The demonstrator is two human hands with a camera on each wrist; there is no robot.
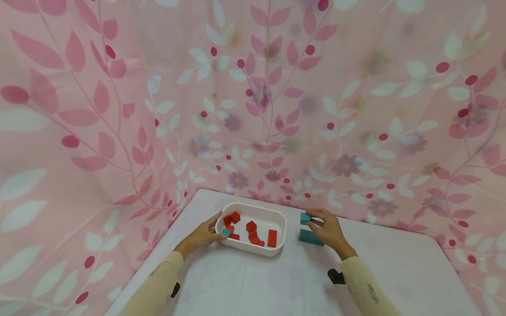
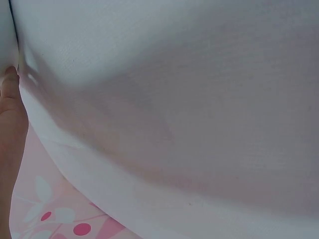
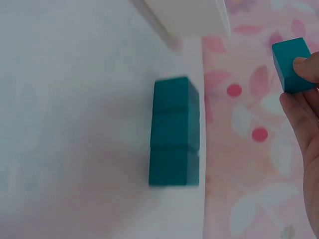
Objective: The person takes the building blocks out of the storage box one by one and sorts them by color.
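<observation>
A white plastic tub (image 1: 253, 251) stands on the table with several red blocks (image 1: 272, 238) and a teal block (image 1: 226, 232) in its left end. My left hand (image 1: 201, 236) grips the tub's left end, its thumb along the front wall. Only the edge of this hand shows in the left wrist view, against the tub's wall. To the right of the tub, my right hand (image 1: 330, 230) pinches a teal cube (image 3: 291, 64) between thumb and fingers, held up off the table. Beneath it, three teal blocks (image 3: 174, 132) lie joined end to end in a straight row.
A white cloth covers the table (image 1: 379, 272). Pink floral curtain (image 1: 276, 109) hangs close behind the table and along its left side. The block row lies near the far edge, just right of the tub.
</observation>
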